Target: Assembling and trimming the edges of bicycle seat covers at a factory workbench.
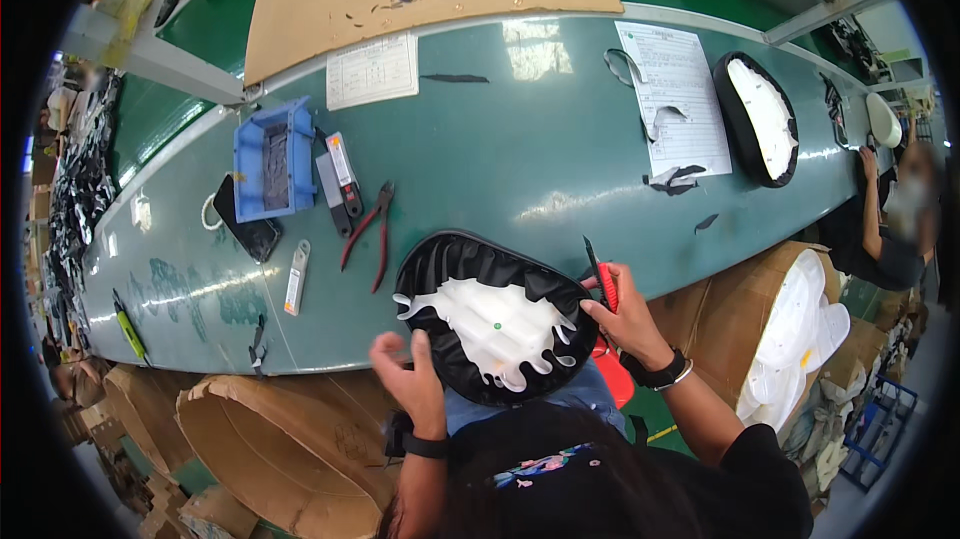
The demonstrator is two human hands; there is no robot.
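Note:
A rounded black seat pad (pixel 455 264) rests at the near edge of the green table and over my lap, underside up. Gathered black covering runs round its rim, and a white ragged-edged sheet (pixel 475 324) shows in the middle. My right hand (pixel 628 314) grips a red craft knife (pixel 606 284) at the pad's right edge, its dark tip pointing up and away. Beside the pad's left edge is my left hand (pixel 412 379), fingers apart and holding nothing; its thumb is close to the rim, and I cannot tell whether it touches.
Red-handled pliers (pixel 372 234), a box cutter (pixel 340 179) and a blue bin (pixel 273 161) lie to the left. Far right are paper sheets (pixel 680 99) with black scraps and another black pad (pixel 762 119). Cardboard boxes (pixel 290 449) stand below the table edge. A co-worker (pixel 885 209) sits at right.

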